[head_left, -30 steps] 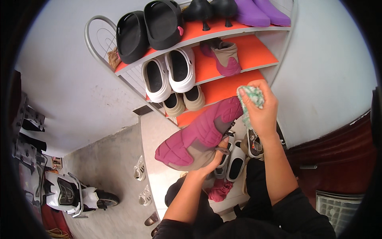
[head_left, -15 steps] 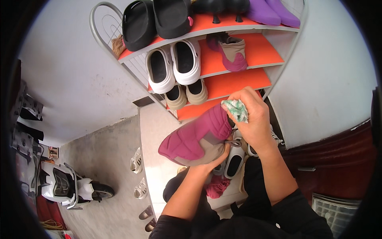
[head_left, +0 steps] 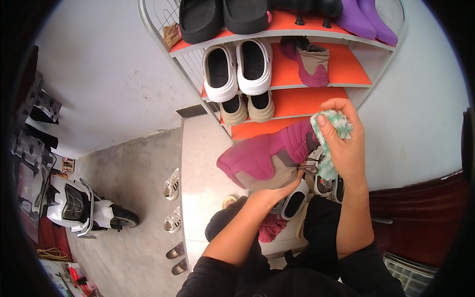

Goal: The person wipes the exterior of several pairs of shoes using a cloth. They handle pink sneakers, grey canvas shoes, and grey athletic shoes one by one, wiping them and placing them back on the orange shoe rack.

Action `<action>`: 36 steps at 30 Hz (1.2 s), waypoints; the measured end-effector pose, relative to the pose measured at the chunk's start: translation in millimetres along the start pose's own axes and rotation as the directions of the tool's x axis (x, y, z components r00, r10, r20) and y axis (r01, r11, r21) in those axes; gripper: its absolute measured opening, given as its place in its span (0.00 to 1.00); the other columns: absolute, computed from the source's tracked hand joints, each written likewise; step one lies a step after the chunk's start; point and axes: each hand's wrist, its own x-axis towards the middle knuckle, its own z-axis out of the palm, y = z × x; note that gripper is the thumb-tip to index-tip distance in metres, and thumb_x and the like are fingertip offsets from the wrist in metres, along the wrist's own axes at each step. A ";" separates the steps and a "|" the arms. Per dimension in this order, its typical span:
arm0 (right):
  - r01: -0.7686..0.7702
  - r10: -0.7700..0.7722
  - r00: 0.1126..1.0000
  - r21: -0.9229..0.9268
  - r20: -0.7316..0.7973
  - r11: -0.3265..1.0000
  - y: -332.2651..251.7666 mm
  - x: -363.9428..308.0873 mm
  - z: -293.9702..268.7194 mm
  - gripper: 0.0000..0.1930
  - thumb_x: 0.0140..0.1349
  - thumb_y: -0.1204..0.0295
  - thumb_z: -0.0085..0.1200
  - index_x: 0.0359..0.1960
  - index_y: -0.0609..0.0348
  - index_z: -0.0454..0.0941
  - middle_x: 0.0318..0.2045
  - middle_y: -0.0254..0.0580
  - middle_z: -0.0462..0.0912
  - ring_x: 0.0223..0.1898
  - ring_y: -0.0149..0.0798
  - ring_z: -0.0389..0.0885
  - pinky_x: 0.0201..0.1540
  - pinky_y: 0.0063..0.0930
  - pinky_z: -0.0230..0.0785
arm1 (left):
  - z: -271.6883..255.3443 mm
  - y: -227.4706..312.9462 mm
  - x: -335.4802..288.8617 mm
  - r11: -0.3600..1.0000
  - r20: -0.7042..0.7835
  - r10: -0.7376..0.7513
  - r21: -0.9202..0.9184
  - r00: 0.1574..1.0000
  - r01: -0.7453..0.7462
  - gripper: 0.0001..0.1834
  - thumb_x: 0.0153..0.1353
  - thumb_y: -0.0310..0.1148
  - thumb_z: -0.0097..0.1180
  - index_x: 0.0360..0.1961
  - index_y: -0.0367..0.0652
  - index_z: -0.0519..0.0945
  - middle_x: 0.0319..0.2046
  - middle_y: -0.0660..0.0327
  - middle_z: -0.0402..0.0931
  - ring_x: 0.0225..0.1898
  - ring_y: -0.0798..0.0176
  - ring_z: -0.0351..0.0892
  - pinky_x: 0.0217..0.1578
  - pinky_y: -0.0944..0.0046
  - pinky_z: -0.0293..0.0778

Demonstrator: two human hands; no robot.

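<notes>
A maroon and beige high-top shoe (head_left: 255,161) lies tilted across my left hand (head_left: 284,191), its toe pointing left. That hand is closed around the shoe's lower side, with most fingers hidden beneath it. By the shoe's opening hangs a grey lace loop (head_left: 310,169). My right hand (head_left: 350,151) grips a fluffy green and white cloth (head_left: 332,123) between thumb and fingers, just right of the opening; part of the cloth dangles below the hand. A similar shoe (head_left: 314,67) stands on the rack's orange shelf beyond.
Ahead stands a shoe rack (head_left: 346,67) with black clogs (head_left: 200,20), white clogs (head_left: 253,64) and purple boots (head_left: 363,20). Beneath my arms are white shoes (head_left: 294,202) and a crumpled red cloth (head_left: 271,227). A white scooter (head_left: 74,203) stands at left.
My right hand has moved right, away from the shoe's opening, and the cloth now hangs looser. The shoe stays in my left hand. The whole view has shifted.
</notes>
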 end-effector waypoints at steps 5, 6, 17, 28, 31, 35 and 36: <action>0.043 -0.045 0.996 0.020 0.080 0.999 -6.7 -3.3 2.4 0.21 0.52 0.83 0.47 0.50 0.59 0.64 0.36 0.36 0.73 0.39 0.26 0.71 0.44 0.22 0.65 | 6.2 2.4 6.7 0.986 0.088 -0.004 0.164 0.996 -0.011 0.11 0.53 0.28 0.52 0.39 0.42 0.75 0.35 0.53 0.74 0.40 0.52 0.73 0.39 0.57 0.69; 0.019 -0.026 0.992 0.058 0.125 0.998 -8.0 -4.9 3.7 0.23 0.51 0.85 0.45 0.51 0.58 0.63 0.36 0.36 0.72 0.40 0.26 0.71 0.45 0.22 0.65 | 5.5 4.3 7.5 0.983 0.100 -0.016 0.183 0.995 -0.003 0.11 0.53 0.28 0.52 0.40 0.42 0.75 0.36 0.53 0.74 0.41 0.52 0.73 0.40 0.57 0.69; 0.448 -0.338 0.845 -0.204 0.413 0.870 -6.5 -25.2 47.3 0.14 0.37 0.83 0.56 0.30 0.61 0.75 0.32 0.40 0.73 0.36 0.44 0.75 0.36 0.32 0.70 | 12.5 3.0 9.8 0.973 -0.186 -0.005 -0.228 0.983 -0.038 0.17 0.48 0.27 0.56 0.42 0.44 0.74 0.38 0.54 0.74 0.42 0.49 0.72 0.44 0.54 0.67; 0.390 -0.288 0.859 -0.177 0.423 0.904 -13.1 -6.0 11.4 0.11 0.38 0.85 0.55 0.28 0.63 0.75 0.30 0.42 0.75 0.33 0.40 0.75 0.36 0.26 0.67 | 27.1 -39.0 4.0 0.999 -0.024 -0.040 0.015 0.999 0.041 0.17 0.50 0.29 0.56 0.43 0.44 0.74 0.39 0.54 0.74 0.43 0.49 0.72 0.43 0.55 0.68; 0.310 -0.286 0.947 -0.173 0.148 0.935 -12.8 5.2 -10.0 0.17 0.35 0.89 0.50 0.31 0.63 0.76 0.31 0.43 0.75 0.34 0.41 0.76 0.38 0.26 0.68 | 10.2 -13.8 11.1 0.971 -0.055 0.113 0.219 0.992 -0.099 0.16 0.51 0.28 0.56 0.43 0.43 0.75 0.39 0.54 0.75 0.42 0.50 0.73 0.41 0.56 0.69; 0.371 -0.341 0.927 -0.231 0.160 0.900 -2.8 3.0 -2.6 0.21 0.34 0.90 0.49 0.35 0.63 0.76 0.34 0.42 0.76 0.37 0.44 0.77 0.39 0.28 0.69 | -9.7 6.9 14.0 0.951 -0.082 0.160 0.278 0.984 -0.132 0.16 0.52 0.28 0.56 0.44 0.43 0.74 0.38 0.55 0.75 0.41 0.52 0.75 0.40 0.57 0.69; 0.392 -0.351 0.916 -0.247 0.195 0.886 -0.3 0.5 4.4 0.21 0.35 0.90 0.50 0.35 0.62 0.76 0.33 0.42 0.76 0.37 0.44 0.76 0.39 0.29 0.69 | -10.5 7.7 14.5 0.956 -0.095 0.162 0.261 0.982 -0.133 0.16 0.52 0.28 0.56 0.44 0.43 0.74 0.38 0.55 0.75 0.41 0.52 0.75 0.40 0.57 0.69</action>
